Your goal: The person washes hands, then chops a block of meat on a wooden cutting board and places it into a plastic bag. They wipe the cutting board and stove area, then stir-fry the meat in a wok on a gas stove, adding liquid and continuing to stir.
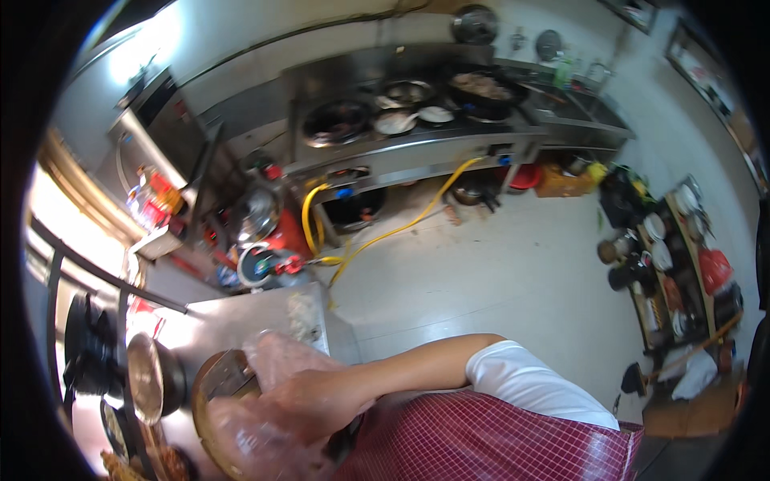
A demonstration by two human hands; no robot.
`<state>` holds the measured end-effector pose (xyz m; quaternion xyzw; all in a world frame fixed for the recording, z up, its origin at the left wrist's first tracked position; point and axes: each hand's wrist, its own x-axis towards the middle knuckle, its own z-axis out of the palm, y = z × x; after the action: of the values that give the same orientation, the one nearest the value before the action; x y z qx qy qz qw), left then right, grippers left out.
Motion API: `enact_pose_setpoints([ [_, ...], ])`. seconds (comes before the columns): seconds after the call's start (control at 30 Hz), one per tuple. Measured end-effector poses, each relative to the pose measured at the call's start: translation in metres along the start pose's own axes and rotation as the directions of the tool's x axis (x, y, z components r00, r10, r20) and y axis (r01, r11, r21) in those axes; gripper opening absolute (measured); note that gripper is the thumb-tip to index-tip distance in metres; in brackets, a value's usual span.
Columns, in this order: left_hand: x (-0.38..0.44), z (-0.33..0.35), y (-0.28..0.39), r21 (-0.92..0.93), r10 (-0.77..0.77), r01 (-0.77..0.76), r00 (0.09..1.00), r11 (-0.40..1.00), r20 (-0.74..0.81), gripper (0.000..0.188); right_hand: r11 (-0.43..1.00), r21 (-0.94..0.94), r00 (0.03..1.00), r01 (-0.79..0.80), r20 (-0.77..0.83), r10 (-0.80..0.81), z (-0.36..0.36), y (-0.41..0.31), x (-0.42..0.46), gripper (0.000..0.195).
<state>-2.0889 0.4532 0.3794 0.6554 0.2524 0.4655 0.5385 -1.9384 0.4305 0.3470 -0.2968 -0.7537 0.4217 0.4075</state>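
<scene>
My right arm reaches leftward from a white sleeve, and my right hand [304,400] is over a round chopping board [203,397]. Thin clear plastic, a bag or glove, is bunched against that hand [280,358]. Its fingers are blurred, so their grip is unclear. Below it is a blurred, plastic-wrapped shape [249,433] that may be my left hand; I cannot make out its fingers. A broad metal blade, apparently a cleaver [227,374], lies on the board. Beside the board stands a metal bowl [144,376]. Pale chopped food [302,315] is on the steel counter [252,309].
A steel stove [421,153] holds several woks and pans, one wok [481,93] filled with food. A yellow hose [400,225] crosses the tiled floor from a gas cylinder [292,273]. A loaded rack [674,264] stands at right, with a long-handled tool [634,379] nearby.
</scene>
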Motion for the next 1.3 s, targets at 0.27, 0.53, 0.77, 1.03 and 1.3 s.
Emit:
enact_pose_setpoints([
  [0.27,-0.001,0.155,-0.058,0.275,-0.062,-0.070,0.895,0.959,0.442,0.016,0.921,0.323,0.734,-0.216,-0.568,0.372,-0.020,0.067,-0.210,0.037],
  [0.53,-0.046,0.201,-0.221,0.627,-0.366,0.087,0.869,0.775,0.333,0.015,0.621,0.497,0.078,-0.606,-0.740,0.669,-0.011,0.105,-0.465,0.052],
  [0.77,-0.111,0.205,-0.374,0.898,-0.860,0.241,0.457,0.368,0.230,0.026,0.416,0.838,-0.553,-0.352,-0.545,0.630,-0.041,0.073,-0.636,0.049],
  [1.03,-0.083,0.314,-0.444,0.785,-0.931,0.541,0.343,0.301,0.121,0.030,0.628,0.753,-0.864,0.197,-0.169,0.474,-0.066,0.114,-0.789,0.030],
  [1.3,0.027,0.442,-0.538,0.914,-0.891,0.255,0.409,0.317,0.195,0.030,0.153,0.981,-0.932,-0.123,-0.167,0.321,-0.066,0.124,-0.867,0.051],
])
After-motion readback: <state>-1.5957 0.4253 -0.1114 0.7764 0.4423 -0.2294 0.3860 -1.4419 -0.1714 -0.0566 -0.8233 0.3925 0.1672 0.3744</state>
